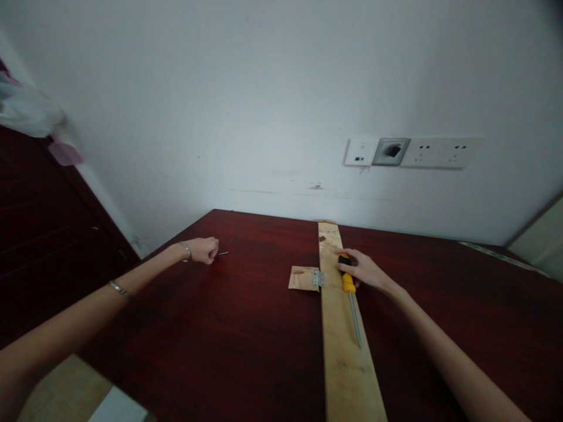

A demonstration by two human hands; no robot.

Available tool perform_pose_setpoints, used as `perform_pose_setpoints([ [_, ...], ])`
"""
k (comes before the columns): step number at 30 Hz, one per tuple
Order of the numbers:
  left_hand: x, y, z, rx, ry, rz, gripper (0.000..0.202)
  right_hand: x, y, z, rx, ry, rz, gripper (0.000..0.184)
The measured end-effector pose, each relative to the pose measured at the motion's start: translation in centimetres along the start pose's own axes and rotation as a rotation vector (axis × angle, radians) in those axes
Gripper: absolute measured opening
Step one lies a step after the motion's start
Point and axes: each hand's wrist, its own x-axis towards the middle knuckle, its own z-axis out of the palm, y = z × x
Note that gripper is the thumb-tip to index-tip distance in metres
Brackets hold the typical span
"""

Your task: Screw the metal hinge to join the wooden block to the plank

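Observation:
A screwdriver (349,283) with a yellow and black handle is in the grasp of my right hand (361,268), its shaft pointing toward me over a long wooden board (347,357). Beside the board's left edge, a small metal hinge (319,278) joins it to a short wooden piece (303,279). Further left, the fingers of my left hand (204,250) are curled closed low over the table. A thin metal screw (224,253) shows right by these fingers; whether they grip it I cannot tell. Two bracelets are on the left arm.
The dark red table (255,346) meets a white wall (264,105) at the back. Sockets (442,153) are set in the wall at right, one holding a black plug (393,151). A dark red door (48,223) with a plastic bag (29,108) is at left.

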Motion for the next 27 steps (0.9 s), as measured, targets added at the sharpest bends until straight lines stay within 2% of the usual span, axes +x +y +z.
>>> perform_pose_setpoints([
  [8,0.4,-0.8,1.5,-0.086,0.018,-0.006,0.008,-0.1,-0.1,0.0,0.016,-0.010,0.010,0.047],
  [13,0.6,-1.7,1.9,-0.187,-0.005,0.029,0.010,-0.1,-0.1,0.0,0.026,-0.005,-0.001,0.045],
  [19,0.7,-1.7,1.9,-0.192,-0.018,0.052,0.009,-0.1,-0.1,-0.1,0.022,-0.011,0.004,0.047],
  [22,0.8,-1.2,1.1,-0.170,-0.021,0.020,0.013,-0.1,-0.1,0.0,0.021,-0.009,0.003,0.047],
  [25,1.6,0.6,-0.5,-0.158,0.088,0.056,0.019,0.0,-0.1,0.0,0.033,-0.017,0.022,0.050],
  [27,2.5,2.8,-1.9,-0.162,0.167,0.119,0.024,0.1,0.0,-0.1,0.043,-0.022,0.027,0.051],
])
